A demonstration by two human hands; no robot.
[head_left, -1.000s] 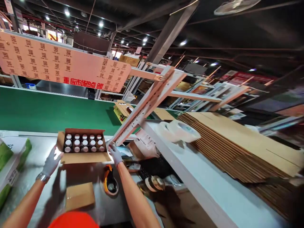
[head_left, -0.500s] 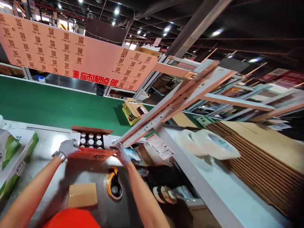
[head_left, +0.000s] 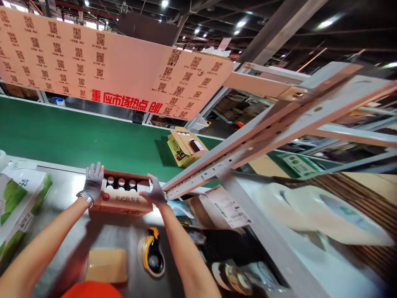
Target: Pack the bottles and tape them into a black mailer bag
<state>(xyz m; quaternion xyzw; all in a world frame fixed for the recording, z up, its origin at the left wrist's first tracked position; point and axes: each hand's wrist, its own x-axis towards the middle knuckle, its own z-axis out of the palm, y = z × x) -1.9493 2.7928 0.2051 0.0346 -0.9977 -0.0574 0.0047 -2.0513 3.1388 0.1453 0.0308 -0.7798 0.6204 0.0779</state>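
Observation:
A red-brown carton (head_left: 120,209) stands on the metal worktop in front of me. Dark bottles with white caps (head_left: 121,182) show inside it, the front ones partly covered by a pale flap (head_left: 127,199) with printed characters. My left hand (head_left: 94,182), gloved in grey with a watch at the wrist, lies against the carton's left end, fingers spread upward. At the right end my gloved right hand (head_left: 155,192) grips the carton, its thumb over the flap's corner. Nearer to me lie a tape dispenser (head_left: 153,254) and a small brown cardboard box (head_left: 107,265).
Behind the worktop runs a green conveyor belt (head_left: 77,138) bearing an open yellow carton of bottles (head_left: 182,149). A metal post (head_left: 248,145) slants across the right side. White rolls (head_left: 322,211) and stacked cardboard (head_left: 372,256) lie beyond it. Green-and-white packages (head_left: 23,198) are at left.
The carton's printed front flap has come up over part of the bottles. My left hand has gone from the front edge to the left end, fingers spreading. The view has shifted slightly.

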